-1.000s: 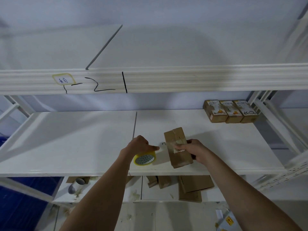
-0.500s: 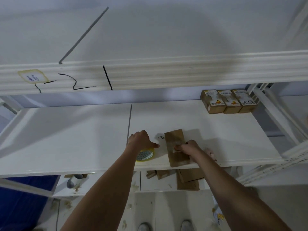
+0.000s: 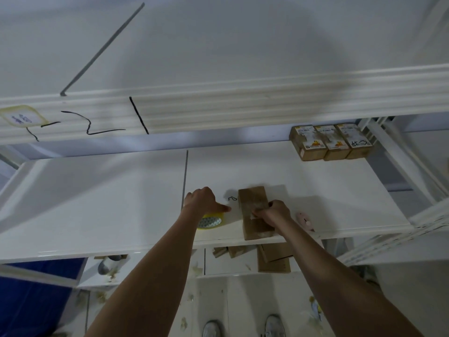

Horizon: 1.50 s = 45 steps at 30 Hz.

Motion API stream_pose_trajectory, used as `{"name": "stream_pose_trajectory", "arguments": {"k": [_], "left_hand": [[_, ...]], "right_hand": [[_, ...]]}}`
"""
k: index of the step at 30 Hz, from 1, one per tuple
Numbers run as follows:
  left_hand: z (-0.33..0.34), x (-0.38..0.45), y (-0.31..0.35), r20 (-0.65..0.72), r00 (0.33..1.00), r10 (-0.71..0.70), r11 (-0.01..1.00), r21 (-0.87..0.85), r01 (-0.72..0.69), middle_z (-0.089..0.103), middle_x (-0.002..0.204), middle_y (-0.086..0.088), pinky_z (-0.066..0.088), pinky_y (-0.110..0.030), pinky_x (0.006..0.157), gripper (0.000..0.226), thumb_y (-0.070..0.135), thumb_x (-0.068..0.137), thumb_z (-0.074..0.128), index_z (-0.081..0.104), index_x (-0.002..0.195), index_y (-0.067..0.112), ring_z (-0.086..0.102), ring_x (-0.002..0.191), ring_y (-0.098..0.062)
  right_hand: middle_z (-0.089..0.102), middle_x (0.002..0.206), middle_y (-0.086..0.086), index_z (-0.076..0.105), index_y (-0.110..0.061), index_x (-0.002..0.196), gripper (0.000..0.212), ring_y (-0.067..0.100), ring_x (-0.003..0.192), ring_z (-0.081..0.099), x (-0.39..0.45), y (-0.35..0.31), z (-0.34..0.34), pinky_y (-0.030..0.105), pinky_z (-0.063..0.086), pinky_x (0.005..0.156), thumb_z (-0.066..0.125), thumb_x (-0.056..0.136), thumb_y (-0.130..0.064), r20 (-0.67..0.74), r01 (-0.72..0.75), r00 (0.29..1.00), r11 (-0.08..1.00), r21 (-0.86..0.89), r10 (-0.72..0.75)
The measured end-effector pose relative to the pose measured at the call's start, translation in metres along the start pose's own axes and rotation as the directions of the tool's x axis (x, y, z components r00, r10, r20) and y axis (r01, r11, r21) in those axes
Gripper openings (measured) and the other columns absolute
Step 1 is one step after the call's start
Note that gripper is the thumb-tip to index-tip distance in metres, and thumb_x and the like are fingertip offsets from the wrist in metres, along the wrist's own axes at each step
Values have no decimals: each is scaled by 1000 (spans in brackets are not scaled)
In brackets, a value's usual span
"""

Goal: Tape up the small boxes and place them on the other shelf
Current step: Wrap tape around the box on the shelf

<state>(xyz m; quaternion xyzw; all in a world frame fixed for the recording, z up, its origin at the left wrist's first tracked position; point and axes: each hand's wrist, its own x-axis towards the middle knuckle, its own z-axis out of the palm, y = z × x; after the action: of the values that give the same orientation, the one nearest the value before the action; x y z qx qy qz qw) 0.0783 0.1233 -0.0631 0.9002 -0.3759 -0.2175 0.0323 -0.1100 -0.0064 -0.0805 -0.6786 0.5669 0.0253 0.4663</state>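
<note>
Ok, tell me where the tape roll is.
The tape roll lies on the middle shelf near its front edge, under the left hand, left of the cardboard box.

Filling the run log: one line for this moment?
left hand: on tape roll | right hand: pressing tape onto small box | shelf: three boxes back right

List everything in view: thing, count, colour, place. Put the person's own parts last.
Small box: one, brown cardboard, lying on the middle shelf near its front edge, under the right hand.
Tape roll: one, yellow, on the middle shelf under the left hand.
Labelled boxes: three, brown with white labels, side by side at the shelf's back right.
Pink object: one, right of the small box; unclear what it is.
Middle shelf: one, white.
Flat cardboard: several brown pieces, lower shelf.
Left hand: on the tape roll.
Right hand: pressing on the small box.
Shoes: two, pale, on the floor.
</note>
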Motion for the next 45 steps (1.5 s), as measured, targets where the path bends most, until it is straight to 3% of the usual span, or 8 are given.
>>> {"name": "stream_pose_trajectory", "arguments": {"k": [6, 11, 16, 27, 30, 33, 37, 45], "left_hand": [[6, -1, 5, 13, 1000, 12, 999, -41, -11, 60, 77, 2, 45, -34, 78, 54, 71, 71, 73, 66, 82, 18, 60, 83, -23], [3, -2, 4, 22, 1000, 18, 999, -51, -17, 56, 72, 4, 42, -33, 75, 52, 69, 73, 72, 64, 80, 18, 58, 79, -21], [3, -3, 0, 25, 1000, 8, 997, -72, -6, 62, 78, 2, 45, -31, 71, 53, 70, 74, 71, 64, 82, 18, 61, 76, -18], [1, -7, -6, 16, 1000, -24, 995, -95, 26, 64, 82, 1, 49, -30, 70, 52, 70, 74, 71, 66, 85, 19, 63, 76, -18], [1, -7, -7, 14, 1000, -15, 995, -96, 17, 64, 80, 1, 47, -30, 68, 51, 69, 75, 71, 65, 83, 19, 63, 75, -18], [1, -8, -6, 11, 1000, -14, 995, -94, 15, 63, 80, 0, 45, -29, 67, 51, 69, 75, 71, 64, 82, 19, 62, 75, -19], [0, -9, -6, 20, 1000, -19, 995, -98, 21, 63, 79, 1, 44, -29, 66, 52, 69, 76, 70, 65, 82, 17, 63, 76, -19], [1, -8, -9, 25, 998, -64, 993, -100, 66, 64, 79, 0, 46, -32, 70, 57, 72, 72, 70, 62, 82, 17, 62, 77, -21]], "right_hand": [[67, 116, 8, 59, -4, 122, 77, 26, 103, 64, 1, 19, -7, 31, 46, 71, 74, 76, -64, -8, 83, 996, 996, 35, -83], [65, 122, 11, 57, -9, 125, 38, 30, 112, 61, -2, 21, -43, 37, 46, 93, 62, 98, -35, -270, 208, 908, 904, -374, -320], [60, 113, 10, 57, -11, 120, 26, 30, 113, 59, 2, 16, -81, 39, 48, 93, 59, 93, -9, 6, 74, 993, 593, -802, -116], [52, 78, 5, 54, -9, 86, 12, 25, 81, 62, 15, 22, -86, 32, 52, 69, 66, 90, -8, 64, 127, 990, 612, -781, -123], [55, 75, 7, 53, -7, 78, 19, 26, 81, 64, 15, -2, -80, 29, 47, 67, 60, 95, -11, 5, 200, 966, 731, -653, -260], [61, 95, 8, 59, -3, 100, 19, 24, 91, 66, 2, -39, -57, 32, 55, 73, 70, 91, -15, -134, 342, 914, 905, -255, -383], [62, 96, 5, 49, -8, 111, 21, 12, 70, 70, -35, -72, -4, 19, 54, 55, 62, 98, -17, -243, 449, 889, 840, 305, -387], [59, 89, -1, 55, -10, 107, 11, -1, 79, 54, -37, -35, 72, 14, 42, 70, 47, 106, -18, -361, 571, 803, 786, 238, -474]]}}
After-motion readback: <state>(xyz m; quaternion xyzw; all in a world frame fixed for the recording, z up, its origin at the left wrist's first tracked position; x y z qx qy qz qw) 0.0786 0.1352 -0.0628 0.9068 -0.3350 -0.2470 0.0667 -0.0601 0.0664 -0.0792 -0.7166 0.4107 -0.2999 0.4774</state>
